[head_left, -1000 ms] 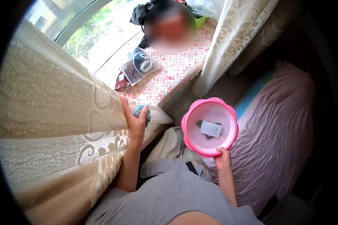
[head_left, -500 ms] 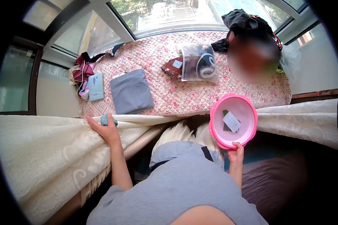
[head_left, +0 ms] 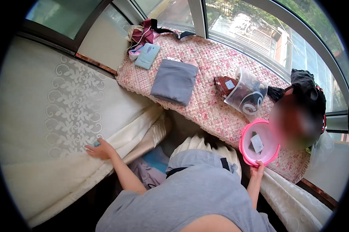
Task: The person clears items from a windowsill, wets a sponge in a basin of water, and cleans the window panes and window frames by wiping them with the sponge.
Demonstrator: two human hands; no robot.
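My left hand presses against the cream curtain at the left. Its fingers are closed around a small teal thing, mostly covered, whose kind I cannot make out. On the other side, my right hand grips the near rim of a pink basin. Inside the basin lie a white card-like piece and a darker flat piece partly under it. The basin is held beside the front edge of the flowered quilted mat.
On the window sill's mat are a folded grey cloth, a light-blue booklet, a maroon bag, a clear pouch and a brown checked packet. A black bag stands far right. Another curtain hangs lower right.
The view has turned left, showing more of the left curtain. My left hand has pushed farther out along that curtain with the teal thing. The basin stays in my right hand.
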